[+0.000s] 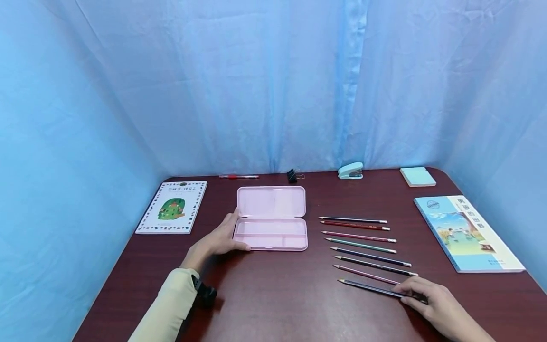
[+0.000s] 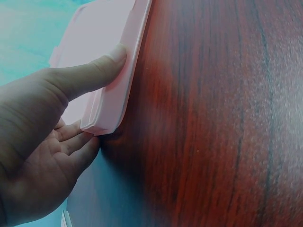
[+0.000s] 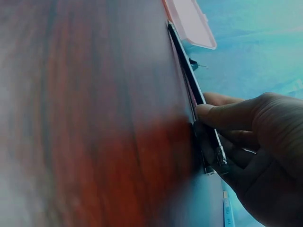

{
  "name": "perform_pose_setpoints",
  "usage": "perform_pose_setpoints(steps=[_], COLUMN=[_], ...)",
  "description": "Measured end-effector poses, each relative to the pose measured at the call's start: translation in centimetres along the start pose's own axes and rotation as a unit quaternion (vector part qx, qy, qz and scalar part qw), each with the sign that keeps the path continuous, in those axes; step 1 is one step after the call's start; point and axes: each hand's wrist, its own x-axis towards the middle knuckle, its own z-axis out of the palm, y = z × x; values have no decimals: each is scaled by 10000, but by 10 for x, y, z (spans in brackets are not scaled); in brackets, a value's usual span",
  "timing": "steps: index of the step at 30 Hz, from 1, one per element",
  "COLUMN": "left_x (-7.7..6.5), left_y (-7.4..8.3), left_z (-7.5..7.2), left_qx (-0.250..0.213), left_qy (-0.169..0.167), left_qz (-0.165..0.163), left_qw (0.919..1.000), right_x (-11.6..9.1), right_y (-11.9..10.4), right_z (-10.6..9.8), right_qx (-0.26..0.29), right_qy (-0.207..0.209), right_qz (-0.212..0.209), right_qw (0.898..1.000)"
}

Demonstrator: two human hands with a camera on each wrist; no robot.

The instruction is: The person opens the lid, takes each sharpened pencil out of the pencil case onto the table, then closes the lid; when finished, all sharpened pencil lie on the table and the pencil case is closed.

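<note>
A pink pencil case (image 1: 271,202) lies open on the table with its lid folded back; its compartments hold nothing. My left hand (image 1: 218,240) holds the case by its left end, the thumb (image 2: 92,75) against the front wall and the other fingers at the side. In my right hand (image 1: 436,301) the thumb and fingers pinch a dark pencil (image 3: 184,56) near its rear end, its tip pointing left toward the case. This pencil is nearest to me in a row of several pencils, among them a green pencil (image 1: 361,245) and a red pencil (image 1: 354,225).
A white book (image 1: 173,207) lies at the left, a larger blue book (image 1: 467,233) at the right. Along the back edge are a red pen (image 1: 239,176), a black binder clip (image 1: 292,176), a mint stapler (image 1: 350,171) and a notepad (image 1: 418,176). Blue curtains (image 1: 273,85) surround the table.
</note>
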Motion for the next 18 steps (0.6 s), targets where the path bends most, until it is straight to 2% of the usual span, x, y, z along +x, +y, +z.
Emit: perform_pose_setpoints(steps=[4,18], left_x=[0,1], left_y=[0,0], left_z=[1,1], left_qx=[-43,-7], left_qy=[15,-2], left_qz=[1,-45], left_qw=[10000,10000], right_x=[0,1], right_y=[-1,-8], right_z=[5,8], right_qx=[-155,-466], right_qy=[161,170], right_qz=[-146,-53], right_qw=[9996,9988])
